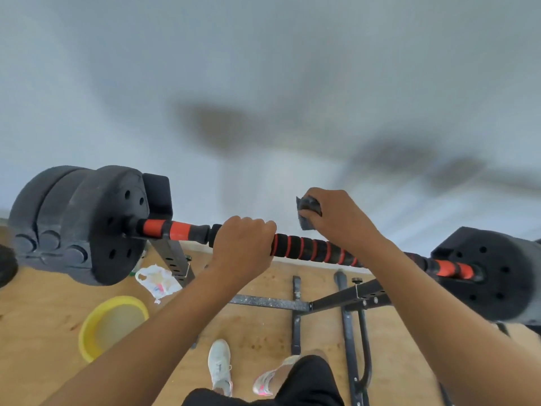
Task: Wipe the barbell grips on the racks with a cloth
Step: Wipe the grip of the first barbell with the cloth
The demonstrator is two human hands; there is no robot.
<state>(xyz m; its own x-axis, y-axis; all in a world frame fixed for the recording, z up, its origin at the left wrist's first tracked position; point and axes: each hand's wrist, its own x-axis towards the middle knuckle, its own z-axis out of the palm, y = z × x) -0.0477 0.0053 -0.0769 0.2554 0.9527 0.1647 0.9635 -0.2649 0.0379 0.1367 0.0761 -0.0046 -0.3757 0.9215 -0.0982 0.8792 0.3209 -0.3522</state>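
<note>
The left hand (243, 244), near frame centre, has its fingers curled right round the barbell grip (310, 249), hiding that stretch of foam. At 2 o'clock from it the right hand (336, 218) pinches a dark cloth (307, 212) just above the grip; whether cloth meets foam is hard to tell. The barbell (181, 230) runs from 9 to 4 o'clock, partly hidden behind the right forearm. The rack (351, 297) below is partly covered by the arms. A yellow bowl (96, 332) sits at 7 o'clock on the floor (263, 332)
</note>
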